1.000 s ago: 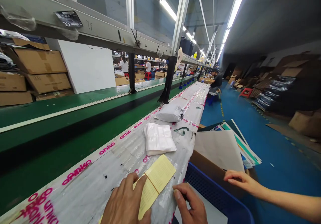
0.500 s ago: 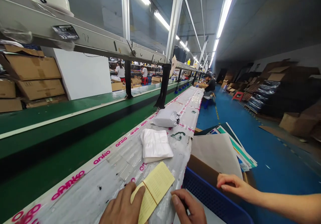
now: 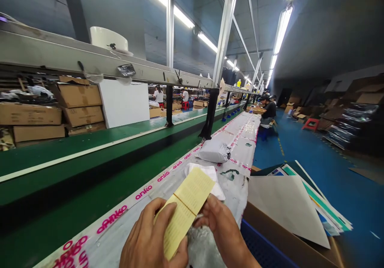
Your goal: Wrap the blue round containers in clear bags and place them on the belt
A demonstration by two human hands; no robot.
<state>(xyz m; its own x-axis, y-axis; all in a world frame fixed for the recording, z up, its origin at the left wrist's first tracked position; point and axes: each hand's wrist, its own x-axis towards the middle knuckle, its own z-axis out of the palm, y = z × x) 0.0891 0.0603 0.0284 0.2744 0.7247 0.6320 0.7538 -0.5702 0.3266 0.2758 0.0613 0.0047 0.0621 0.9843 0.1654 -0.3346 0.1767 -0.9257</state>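
You have the yellow paper bundle (image 3: 193, 190) over the wrapped bench (image 3: 132, 214), its far end overlapping the folded white stack (image 3: 218, 189). Your left hand (image 3: 148, 236) holds its near end; your right hand (image 3: 225, 228) curls narrow at its right edge, grip unclear. Leftward, a bench strip separates you from the green belt (image 3: 120, 180); rightward, the blue basket (image 3: 262, 242) crowds the bench edge.

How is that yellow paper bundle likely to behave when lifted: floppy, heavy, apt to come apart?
The yellow paper bundle is probably fairly stiff: it extends past the left hand with no obvious sag. Being paper, it is likely light. The thin brown band across its middle should help hold it together, though the ends might fan out.
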